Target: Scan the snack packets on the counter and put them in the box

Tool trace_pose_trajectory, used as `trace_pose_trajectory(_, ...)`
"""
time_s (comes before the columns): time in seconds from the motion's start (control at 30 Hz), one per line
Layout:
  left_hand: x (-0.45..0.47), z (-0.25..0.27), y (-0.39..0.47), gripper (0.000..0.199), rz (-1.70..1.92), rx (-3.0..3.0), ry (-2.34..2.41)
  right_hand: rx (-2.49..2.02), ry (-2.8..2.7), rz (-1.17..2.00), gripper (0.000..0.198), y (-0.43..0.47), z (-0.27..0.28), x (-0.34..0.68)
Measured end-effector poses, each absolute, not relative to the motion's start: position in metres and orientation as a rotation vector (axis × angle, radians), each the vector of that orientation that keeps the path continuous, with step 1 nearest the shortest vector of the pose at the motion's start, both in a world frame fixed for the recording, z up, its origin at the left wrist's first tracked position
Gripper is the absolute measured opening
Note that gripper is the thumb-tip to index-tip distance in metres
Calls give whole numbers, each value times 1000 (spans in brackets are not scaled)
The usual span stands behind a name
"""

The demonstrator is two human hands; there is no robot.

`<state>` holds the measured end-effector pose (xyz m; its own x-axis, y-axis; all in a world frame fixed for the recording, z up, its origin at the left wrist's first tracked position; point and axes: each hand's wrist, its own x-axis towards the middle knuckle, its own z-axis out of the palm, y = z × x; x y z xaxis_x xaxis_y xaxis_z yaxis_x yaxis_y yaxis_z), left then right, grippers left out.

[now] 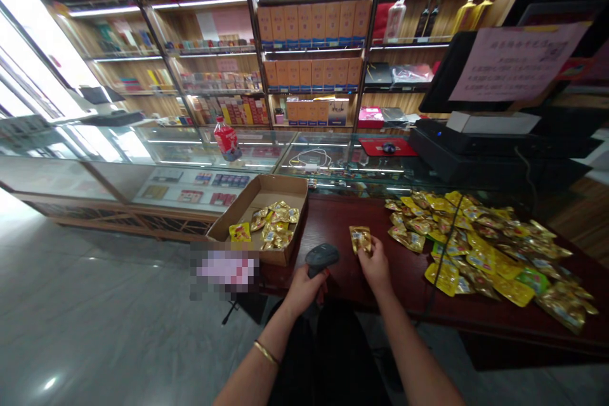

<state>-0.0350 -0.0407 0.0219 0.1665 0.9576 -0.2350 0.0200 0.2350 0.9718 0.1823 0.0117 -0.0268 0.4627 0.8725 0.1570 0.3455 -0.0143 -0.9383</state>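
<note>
The left hand (304, 288) reaches forward from the near edge of the table (328, 219), its forearm slanting inward with a bangle (266, 352) near the wrist, and its fingers are wrapped around the handle of a dark scanner (322, 256), whose head sits above the fist and tilts up toward the right. The right hand (377, 266) is just beside it, forearm stretched forward and leaning left; its thumb and fingers are pinched on the lower part of a gold packet (360, 238), which stands upright above the tabletop, apart from the scanner. Whether the packet's bottom edge touches the wood, I cannot tell. To the left, at the end of the table, an open, shallow cardboard box (285, 186) holds a small pile of gold packets (280, 216) toward its right side and a yellow packet (240, 233) near its front left; much of its bottom shows. Right of the hands spreads a large heap (457, 222) of gold and yellow packets, a cable (444, 250) running across it. Beyond, a glass case (111, 184) contains small packs, and a red bottle (227, 141) stands on its top.
</note>
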Motion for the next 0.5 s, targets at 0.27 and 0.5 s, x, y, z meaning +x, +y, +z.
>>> trace_pose_trajectory(0.27,-34,23,-41,42,917,1109,1153,-1380,-980,990,41,47,23,170)
trace_pose_trajectory(0.5,-35,21,-40,43,905,1136,1178,-1073,-1290,1170,43,93,95,73)
